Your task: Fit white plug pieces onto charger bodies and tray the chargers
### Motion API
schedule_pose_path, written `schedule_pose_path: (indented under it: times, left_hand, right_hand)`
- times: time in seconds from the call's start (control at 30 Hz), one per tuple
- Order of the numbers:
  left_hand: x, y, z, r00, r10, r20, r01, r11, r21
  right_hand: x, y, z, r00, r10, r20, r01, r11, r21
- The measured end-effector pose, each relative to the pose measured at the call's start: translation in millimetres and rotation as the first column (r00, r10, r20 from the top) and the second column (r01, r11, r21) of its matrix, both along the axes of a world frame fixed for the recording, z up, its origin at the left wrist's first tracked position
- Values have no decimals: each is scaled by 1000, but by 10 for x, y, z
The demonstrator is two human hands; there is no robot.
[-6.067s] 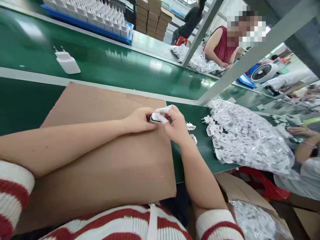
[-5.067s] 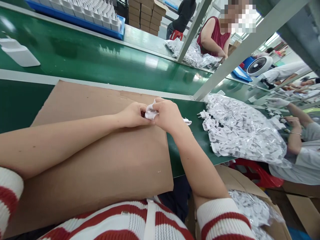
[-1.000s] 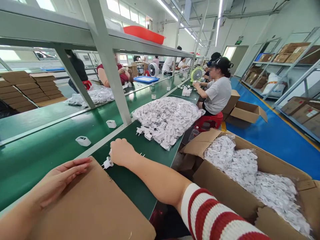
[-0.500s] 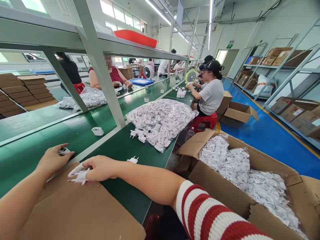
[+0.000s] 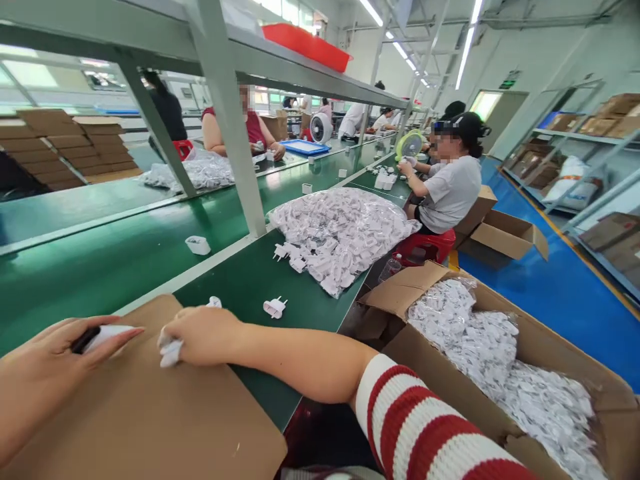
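Note:
At the lower left my left hand [image 5: 60,360] grips a white charger housing [image 5: 104,335] with a dark opening, held between thumb and fingers. My right hand [image 5: 207,337] is closed on a white plug part [image 5: 171,353], blurred and partly covered by the fingers. Both hands are over a brown cardboard sheet [image 5: 165,413], apart from each other. Just behind my right hand a small white piece [image 5: 214,303] shows on the green bench. Right of it lies a two-pin plug part [image 5: 275,307], pins pointing away.
A clear bag of white plug parts [image 5: 345,227] lies open ahead. A white housing [image 5: 198,245] stands on the green belt [image 5: 125,267], beyond a metal post [image 5: 240,147]. At right, an open carton [image 5: 450,393] holds bagged parts. Co-workers sit farther along.
The view has swung left. My left hand has moved left, drawing the housing away from my right hand. The plug part in my right hand is now more covered, its pins out of sight.

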State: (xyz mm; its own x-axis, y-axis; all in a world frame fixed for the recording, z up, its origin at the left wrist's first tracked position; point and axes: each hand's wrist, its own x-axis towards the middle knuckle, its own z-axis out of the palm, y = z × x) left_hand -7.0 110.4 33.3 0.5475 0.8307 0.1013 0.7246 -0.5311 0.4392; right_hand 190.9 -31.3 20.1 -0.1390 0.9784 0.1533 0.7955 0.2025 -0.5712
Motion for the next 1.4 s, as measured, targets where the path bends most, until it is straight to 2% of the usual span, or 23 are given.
schedule_pose_path:
  times: [0.07, 0.1, 0.13, 0.2, 0.23, 0.3, 0.33, 0.4, 0.5, 0.67, 0.8, 0.87, 0.93, 1.07, 1.2, 1.4]
  left_hand:
    - [-86, -329, -61, 1000, -1, -7, 2, 992, 129]
    - [-104, -498, -84, 997, -69, -27, 72, 990, 117]
    - [-111, -649, -105, 990, -143, -15, 144, 983, 111]
    - [-123, -859, -153, 981, -179, 70, 176, 983, 50]
    - [-142, -919, -181, 974, -185, 130, 192, 980, -47]
    - [-211, -986, -239, 962, -136, 237, 189, 958, -215]
    - [-251, -1008, -265, 956, -111, 272, 186, 945, -268]
    - [-311, -1047, -306, 949, -83, 305, 175, 942, -287]
    - [-323, -1087, -337, 933, -126, 338, 211, 951, -225]
    - [-293, -1087, -357, 893, -210, 399, 305, 932, -193]
    - [-304, -1081, -371, 880, -209, 427, 312, 931, -187]
    - [-303, -1090, -366, 878, -205, 432, 314, 929, -198]
    - [-298, -1099, -359, 874, -214, 437, 327, 923, -203]
    - [-294, -1097, -367, 865, -225, 450, 339, 921, -192]
    - [-295, -1086, -375, 867, -227, 444, 337, 923, -186]
    - [-286, -1097, -340, 868, -228, 441, 342, 918, -200]
  right_hand:
    - [31, -31, -34, 969, -78, -235, 87, 996, 29]
    - [39, -46, -57, 924, -98, -371, 109, 994, 8]
    - [42, -58, -81, 843, -130, -521, 136, 990, -27]
    - [42, -65, -126, 633, -171, -755, 110, 985, -131]
    - [40, -64, -142, 548, -184, -816, 74, 982, -171]
    - [32, -74, -153, 438, -201, -876, 4, 975, -221]
    - [26, -90, -148, 406, -207, -890, -27, 971, -238]
    - [4, -137, -128, 381, -214, -900, -72, 963, -259]
    - [-58, -203, -113, 424, -213, -880, -81, 959, -271]
    - [-191, -260, -158, 561, -201, -803, 67, 978, -198]
    - [-265, -340, -161, 763, -110, -637, 163, 986, 26]
    - [-288, -380, -149, 868, -33, -495, 133, 977, 169]
    - [-306, -408, -135, 931, 41, -362, 60, 963, 264]
    - [-323, -430, -126, 976, 75, -203, -12, 955, 297]
    - [-313, -427, -136, 987, 47, -154, 1, 955, 297]
    - [-323, -427, -93, 996, 73, -52, -52, 946, 320]
